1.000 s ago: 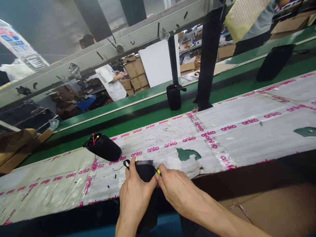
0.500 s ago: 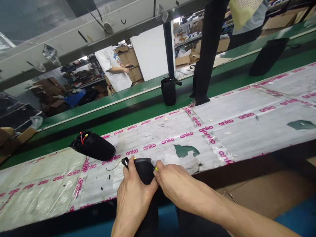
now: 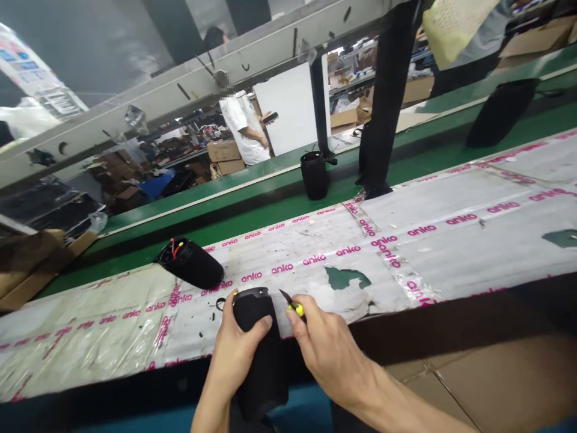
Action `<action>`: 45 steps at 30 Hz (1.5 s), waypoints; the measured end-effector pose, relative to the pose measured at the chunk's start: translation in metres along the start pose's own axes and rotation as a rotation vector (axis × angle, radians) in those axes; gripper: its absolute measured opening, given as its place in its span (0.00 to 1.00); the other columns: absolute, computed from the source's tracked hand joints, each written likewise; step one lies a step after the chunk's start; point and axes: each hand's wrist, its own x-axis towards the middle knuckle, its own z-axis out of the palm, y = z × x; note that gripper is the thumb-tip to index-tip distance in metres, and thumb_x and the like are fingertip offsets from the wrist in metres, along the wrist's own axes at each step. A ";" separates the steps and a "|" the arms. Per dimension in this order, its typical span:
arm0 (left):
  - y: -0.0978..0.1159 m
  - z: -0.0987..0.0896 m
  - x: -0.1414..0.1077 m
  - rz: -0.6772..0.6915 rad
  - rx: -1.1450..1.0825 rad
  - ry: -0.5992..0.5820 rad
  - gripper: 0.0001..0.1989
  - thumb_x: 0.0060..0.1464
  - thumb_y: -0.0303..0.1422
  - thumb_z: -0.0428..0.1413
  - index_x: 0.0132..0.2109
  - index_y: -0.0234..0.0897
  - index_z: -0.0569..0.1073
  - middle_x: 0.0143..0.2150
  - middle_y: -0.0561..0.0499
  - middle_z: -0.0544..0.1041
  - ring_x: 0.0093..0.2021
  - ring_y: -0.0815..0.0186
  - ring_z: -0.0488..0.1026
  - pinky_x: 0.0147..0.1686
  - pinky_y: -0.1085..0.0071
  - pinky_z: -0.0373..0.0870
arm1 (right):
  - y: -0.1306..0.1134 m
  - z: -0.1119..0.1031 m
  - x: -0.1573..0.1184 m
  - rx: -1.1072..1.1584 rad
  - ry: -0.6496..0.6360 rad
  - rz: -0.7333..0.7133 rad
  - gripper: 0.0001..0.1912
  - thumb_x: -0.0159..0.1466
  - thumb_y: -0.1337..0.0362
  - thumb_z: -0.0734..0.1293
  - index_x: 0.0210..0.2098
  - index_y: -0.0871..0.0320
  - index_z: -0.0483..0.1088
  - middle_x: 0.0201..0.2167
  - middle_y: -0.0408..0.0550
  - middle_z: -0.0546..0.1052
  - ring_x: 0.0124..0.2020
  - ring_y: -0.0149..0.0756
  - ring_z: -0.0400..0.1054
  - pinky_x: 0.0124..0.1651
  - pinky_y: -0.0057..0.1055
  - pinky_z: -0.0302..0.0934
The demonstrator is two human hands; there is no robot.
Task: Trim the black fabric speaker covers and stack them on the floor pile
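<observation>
My left hand is wrapped round a black cylindrical speaker body, which leans over the near edge of the bench. Its open rim points up and away, and a small strap loop sticks out at the left. Just right of the rim, my right hand grips a small yellow-handled knife; its dark pointed blade faces up and left, apart from the speaker. Another black speaker body lies tilted on the bench beyond my left hand, red and yellow wires showing in its open end.
The bench is covered in white wrap with pink printed tape. Behind it runs a green conveyor belt carrying more black speaker bodies. A dark post rises at the bench's back edge. A person stands beyond the belt.
The knife has come away from the speaker's rim, and my right hand has moved slightly right. The held speaker now shows more of its side. The whole view has shifted.
</observation>
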 end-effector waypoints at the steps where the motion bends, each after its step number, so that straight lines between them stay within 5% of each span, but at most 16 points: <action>1: -0.001 -0.002 -0.001 -0.006 -0.044 -0.012 0.43 0.49 0.43 0.62 0.67 0.43 0.53 0.60 0.43 0.70 0.59 0.54 0.69 0.60 0.57 0.62 | 0.000 -0.003 0.000 0.043 -0.006 0.013 0.17 0.74 0.56 0.49 0.50 0.56 0.64 0.33 0.47 0.78 0.31 0.39 0.74 0.33 0.31 0.59; 7: 0.001 -0.005 -0.011 -0.061 -0.467 0.114 0.40 0.46 0.39 0.64 0.65 0.46 0.59 0.56 0.47 0.74 0.54 0.55 0.73 0.55 0.60 0.69 | 0.008 -0.009 -0.010 0.252 -0.202 0.237 0.20 0.70 0.50 0.57 0.55 0.54 0.63 0.34 0.48 0.77 0.38 0.42 0.75 0.41 0.35 0.64; 10: 0.000 -0.004 -0.012 -0.113 -0.884 0.178 0.32 0.49 0.42 0.61 0.60 0.41 0.67 0.46 0.49 0.79 0.44 0.59 0.78 0.49 0.64 0.74 | 0.010 -0.003 -0.018 0.523 -0.400 0.376 0.25 0.68 0.43 0.58 0.52 0.56 0.64 0.24 0.41 0.73 0.24 0.37 0.72 0.27 0.29 0.63; 13: -0.003 -0.003 -0.011 -0.197 -1.162 0.220 0.27 0.50 0.43 0.59 0.55 0.37 0.73 0.39 0.49 0.81 0.36 0.62 0.79 0.46 0.65 0.76 | 0.008 0.006 -0.023 0.879 -0.533 0.463 0.28 0.64 0.39 0.59 0.48 0.56 0.63 0.29 0.42 0.75 0.15 0.29 0.66 0.17 0.24 0.57; 16: -0.006 -0.001 -0.010 -0.180 -1.238 0.208 0.27 0.52 0.47 0.58 0.55 0.37 0.74 0.39 0.48 0.82 0.39 0.59 0.80 0.47 0.64 0.76 | 0.005 0.017 -0.025 0.991 -0.459 0.477 0.30 0.61 0.39 0.64 0.49 0.56 0.61 0.30 0.43 0.76 0.13 0.26 0.63 0.16 0.22 0.55; 20: -0.010 0.000 -0.013 -0.133 -1.249 0.271 0.31 0.54 0.53 0.56 0.59 0.41 0.71 0.47 0.48 0.81 0.50 0.57 0.77 0.52 0.64 0.73 | 0.004 0.023 -0.026 0.841 -0.269 0.473 0.26 0.61 0.49 0.68 0.52 0.56 0.61 0.33 0.43 0.77 0.16 0.26 0.63 0.19 0.23 0.59; 23: -0.014 0.000 -0.016 -0.138 -1.264 0.286 0.32 0.53 0.53 0.57 0.61 0.44 0.70 0.51 0.49 0.80 0.55 0.56 0.74 0.55 0.63 0.72 | 0.003 0.022 -0.027 0.685 -0.182 0.356 0.21 0.62 0.56 0.68 0.52 0.55 0.64 0.36 0.44 0.77 0.26 0.32 0.71 0.29 0.26 0.66; 26: -0.018 -0.002 -0.020 -0.155 -1.302 0.170 0.36 0.52 0.58 0.54 0.59 0.40 0.72 0.50 0.44 0.80 0.57 0.50 0.73 0.57 0.57 0.70 | 0.007 0.026 -0.030 0.516 -0.088 0.160 0.14 0.65 0.58 0.64 0.48 0.55 0.67 0.33 0.44 0.78 0.31 0.35 0.74 0.35 0.28 0.68; 29: -0.020 -0.002 -0.025 -0.169 -1.345 0.098 0.38 0.51 0.61 0.51 0.56 0.37 0.75 0.50 0.41 0.80 0.58 0.47 0.72 0.59 0.52 0.68 | 0.018 0.031 -0.033 0.362 0.083 -0.117 0.11 0.68 0.63 0.60 0.49 0.54 0.66 0.37 0.47 0.79 0.35 0.36 0.76 0.38 0.28 0.70; 34: -0.025 0.001 -0.035 -0.139 -1.378 0.121 0.29 0.54 0.53 0.57 0.56 0.39 0.75 0.51 0.43 0.80 0.59 0.50 0.71 0.62 0.54 0.64 | 0.039 0.031 -0.028 0.106 0.284 -0.614 0.17 0.65 0.75 0.61 0.53 0.56 0.64 0.50 0.56 0.77 0.51 0.39 0.73 0.46 0.28 0.70; 45: -0.020 -0.001 -0.038 -0.099 -1.415 0.108 0.34 0.54 0.43 0.60 0.66 0.40 0.63 0.55 0.43 0.77 0.59 0.50 0.71 0.63 0.54 0.61 | 0.048 0.031 -0.022 -0.042 0.340 -0.742 0.13 0.66 0.72 0.62 0.50 0.60 0.68 0.45 0.58 0.79 0.46 0.37 0.76 0.38 0.23 0.71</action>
